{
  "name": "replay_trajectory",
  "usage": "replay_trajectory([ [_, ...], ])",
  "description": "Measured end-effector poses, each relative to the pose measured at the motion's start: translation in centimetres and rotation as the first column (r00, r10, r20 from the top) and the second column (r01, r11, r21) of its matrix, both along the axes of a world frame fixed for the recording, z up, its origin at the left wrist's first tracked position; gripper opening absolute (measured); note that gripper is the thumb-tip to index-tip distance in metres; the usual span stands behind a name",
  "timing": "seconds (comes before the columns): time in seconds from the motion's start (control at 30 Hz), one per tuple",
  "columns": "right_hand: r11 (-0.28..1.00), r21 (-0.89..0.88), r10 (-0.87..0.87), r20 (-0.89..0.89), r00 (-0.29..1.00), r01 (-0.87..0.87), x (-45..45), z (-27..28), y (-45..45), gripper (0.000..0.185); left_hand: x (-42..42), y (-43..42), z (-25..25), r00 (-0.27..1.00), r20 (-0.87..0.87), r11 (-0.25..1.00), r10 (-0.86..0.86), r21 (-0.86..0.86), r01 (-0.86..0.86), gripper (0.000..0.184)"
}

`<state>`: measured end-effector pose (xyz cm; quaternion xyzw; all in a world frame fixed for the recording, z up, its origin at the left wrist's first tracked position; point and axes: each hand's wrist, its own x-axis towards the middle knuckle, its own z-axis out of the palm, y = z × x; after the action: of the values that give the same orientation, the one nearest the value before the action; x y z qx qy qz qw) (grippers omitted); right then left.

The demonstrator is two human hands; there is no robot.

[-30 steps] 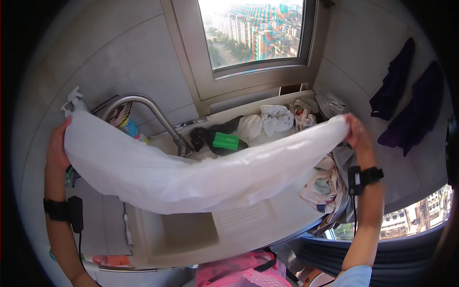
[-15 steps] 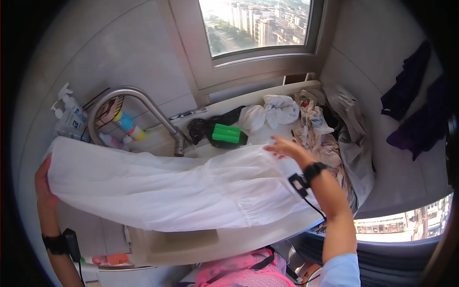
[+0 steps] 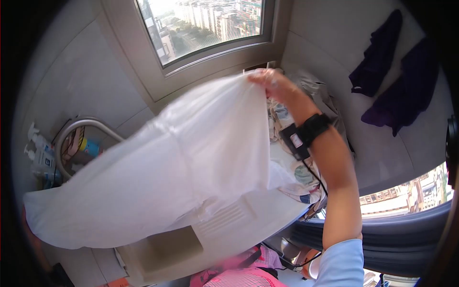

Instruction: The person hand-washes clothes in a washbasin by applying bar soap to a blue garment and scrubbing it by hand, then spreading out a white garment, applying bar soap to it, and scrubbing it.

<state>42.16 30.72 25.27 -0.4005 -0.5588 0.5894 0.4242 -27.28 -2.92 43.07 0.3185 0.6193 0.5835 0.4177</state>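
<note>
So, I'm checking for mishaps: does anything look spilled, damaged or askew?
Nothing stands out as spilled or damaged. The white cloth slants up to the right hand, which looks like handling rather than a fault. It hides part of the sink, which I can't judge.

Home laundry corner, apparently: washboard sink (image 3: 258, 222), curved faucet (image 3: 90, 122), pump bottles (image 3: 45, 155), high-rise window (image 3: 205, 26).

A large white cloth (image 3: 158, 167), thin and soft-looking, spans the frame on a diagonal, from the lower left to a raised, gathered peak just above and right of centre. From that peak its right edge drops almost straight down. A seam-like line crosses its middle, soft folds fan out below, and the lower edge bunches near the centre.
</note>
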Motion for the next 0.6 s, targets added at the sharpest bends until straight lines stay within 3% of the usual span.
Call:
replay_trajectory([
  [0.1,0.979,0.122,-0.173,0.076,0.982,0.163,1.8,6.2,-1.8,0.032,2.1,1.2,1.2,0.973,0.117,0.980,0.198,0.015,-0.201,0.046],
  [0.2,0.960,0.197,-0.211,0.031,0.977,0.201,3.8,9.0,-1.2,0.032,1.3,2.4,1.8,0.974,0.167,0.986,0.152,0.039,-0.161,0.046],
  [0.37,0.897,0.280,-0.350,-0.026,0.936,0.343,4.7,12.4,-3.4,0.030,-1.7,4.4,2.7,1.000,-0.004,0.993,-0.017,0.116,0.017,0.046],
  [0.43,0.889,0.278,-0.371,-0.028,0.928,0.364,5.4,13.3,-3.8,0.029,-3.8,5.2,3.2,0.997,-0.073,0.988,-0.001,0.155,0.012,0.048],
  [0.6,0.854,0.425,-0.241,-0.186,0.952,0.300,7.1,15.2,-3.2,0.031,-2.4,6.7,4.9,0.993,-0.112,0.979,0.038,0.206,-0.014,0.048],
])
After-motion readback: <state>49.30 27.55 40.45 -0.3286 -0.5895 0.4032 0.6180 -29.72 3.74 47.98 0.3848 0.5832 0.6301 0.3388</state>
